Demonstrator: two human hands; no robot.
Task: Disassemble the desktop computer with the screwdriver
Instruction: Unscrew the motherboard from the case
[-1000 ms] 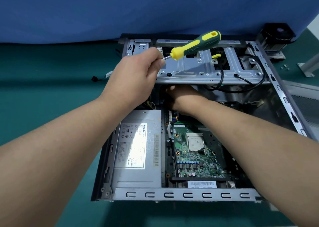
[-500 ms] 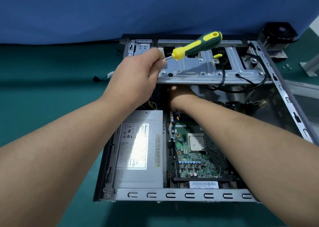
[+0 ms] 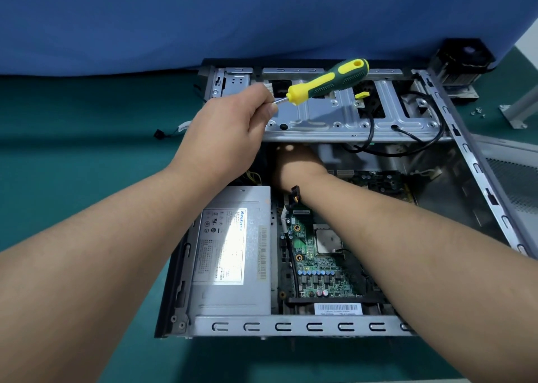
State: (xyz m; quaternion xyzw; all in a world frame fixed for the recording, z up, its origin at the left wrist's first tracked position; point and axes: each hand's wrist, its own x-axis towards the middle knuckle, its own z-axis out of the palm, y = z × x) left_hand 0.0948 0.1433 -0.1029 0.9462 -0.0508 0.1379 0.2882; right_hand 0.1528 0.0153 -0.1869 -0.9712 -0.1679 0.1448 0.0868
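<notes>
The open desktop case [image 3: 291, 326] lies flat on the green mat. My left hand [image 3: 227, 132] hovers over the far left of the case, closed on the metal shaft of the yellow-and-green screwdriver [image 3: 329, 81], whose handle points up and to the right. My right hand [image 3: 294, 161] reaches deep under the metal drive cage [image 3: 343, 117]; its fingers are hidden there, so its grip cannot be seen. A grey power supply [image 3: 233, 251] sits at the left inside the case, with the green motherboard [image 3: 314, 263] beside it. A small black connector [image 3: 295, 195] stands by my right wrist.
A black cable [image 3: 407, 147] loops off the drive cage. A removed cooler with fan [image 3: 460, 65] stands at the back right, with loose screws [image 3: 477, 112] and a metal bracket [image 3: 518, 109] near it. A perforated side panel [image 3: 512, 179] lies at the right. A blue cloth backs the bench.
My right hand has pushed a little further under the drive cage. The left hand and screwdriver have hardly moved.
</notes>
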